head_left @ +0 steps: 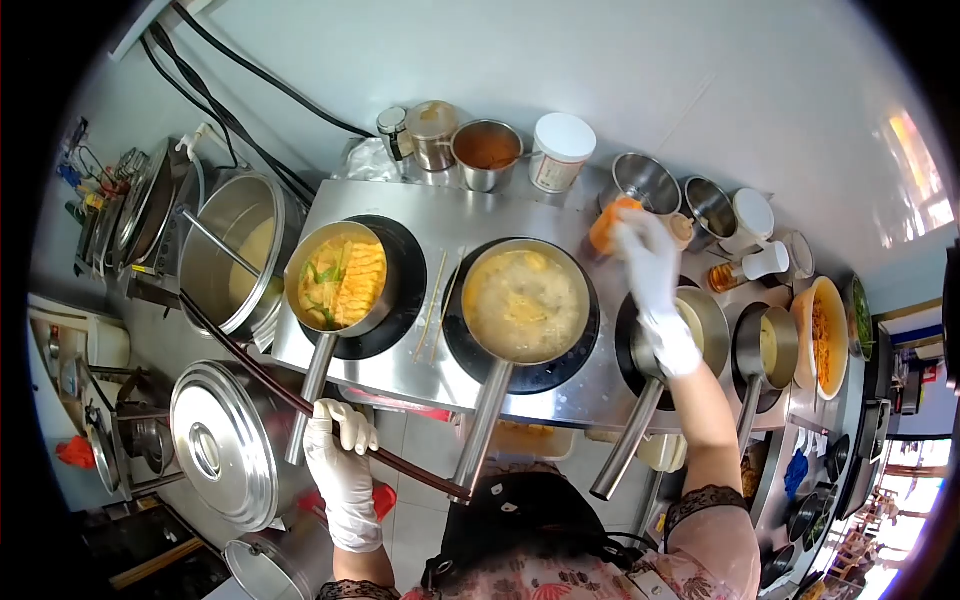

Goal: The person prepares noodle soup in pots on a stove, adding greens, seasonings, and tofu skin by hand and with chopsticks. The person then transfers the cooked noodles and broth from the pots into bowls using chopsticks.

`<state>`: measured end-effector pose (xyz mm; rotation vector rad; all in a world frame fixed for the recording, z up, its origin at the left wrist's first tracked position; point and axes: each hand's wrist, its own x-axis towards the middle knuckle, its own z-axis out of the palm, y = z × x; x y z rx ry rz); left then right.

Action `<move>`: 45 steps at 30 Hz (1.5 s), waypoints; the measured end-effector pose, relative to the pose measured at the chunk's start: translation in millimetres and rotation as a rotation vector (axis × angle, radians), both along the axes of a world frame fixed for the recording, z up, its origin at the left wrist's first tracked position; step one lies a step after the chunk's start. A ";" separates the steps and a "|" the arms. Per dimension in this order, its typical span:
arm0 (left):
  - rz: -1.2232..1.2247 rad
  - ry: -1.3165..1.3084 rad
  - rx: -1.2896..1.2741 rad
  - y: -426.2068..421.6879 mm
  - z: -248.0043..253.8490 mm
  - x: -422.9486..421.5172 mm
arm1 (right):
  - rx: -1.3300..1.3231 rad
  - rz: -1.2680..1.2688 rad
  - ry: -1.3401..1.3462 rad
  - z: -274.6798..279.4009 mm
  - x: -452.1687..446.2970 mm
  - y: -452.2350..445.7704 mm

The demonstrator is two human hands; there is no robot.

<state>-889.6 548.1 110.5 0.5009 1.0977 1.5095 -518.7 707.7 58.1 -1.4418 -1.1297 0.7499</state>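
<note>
My left hand [342,475], in a white glove, has its fingers curled over a long dark-brown rod [250,368], close to the handle of the left pan. That pan [345,277] holds yellow slices and green leaves in broth. Beside it, a middle pan [525,303] contains cloudy, foamy soup. Over the back right of the steel counter, my gloved right hand [652,280] is blurred, its fingers at an orange container [610,228]; whether they grip it is unclear. Below that hand stands a third pan [708,325], partly hidden by my wrist.
Thin sticks [432,305] lie between two burners. A small pan [768,345] and an orange-rimmed bowl [818,338] stand at the right. Along the wall are a red-sauce pot [487,155] and a white tub [563,150]. At left are a large pot [232,255] and a lidded pot [225,445].
</note>
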 end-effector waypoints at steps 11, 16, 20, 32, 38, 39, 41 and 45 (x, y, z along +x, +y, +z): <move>0.015 0.023 -0.042 12.7 -5.7 -19.7 | -0.075 -0.084 -0.032 -89.5 -107.6 220.3; 0.026 -0.007 -0.074 15.0 -14.5 -25.9 | 0.121 0.201 -0.613 -83.9 -110.4 217.3; 0.036 -0.029 -0.088 18.9 -15.8 -24.4 | -0.001 0.047 -0.289 -105.9 -104.0 224.6; 0.004 -0.071 -0.070 15.0 -18.6 -17.7 | -0.082 -0.129 0.259 -60.7 -93.6 201.0; 0.000 -0.041 -0.080 5.7 -17.8 -12.0 | -0.130 -0.096 0.336 -26.0 -74.6 172.3; -0.012 -0.042 -0.064 4.6 -17.5 -10.7 | -0.122 -0.104 0.325 -13.9 -73.4 158.6; -0.039 -0.048 -0.049 1.4 -17.9 -9.7 | -0.051 -0.084 0.365 -15.1 -64.4 141.7; -0.047 -0.062 -0.059 -4.2 -10.2 1.0 | -0.051 -0.009 0.350 2.7 -51.3 65.3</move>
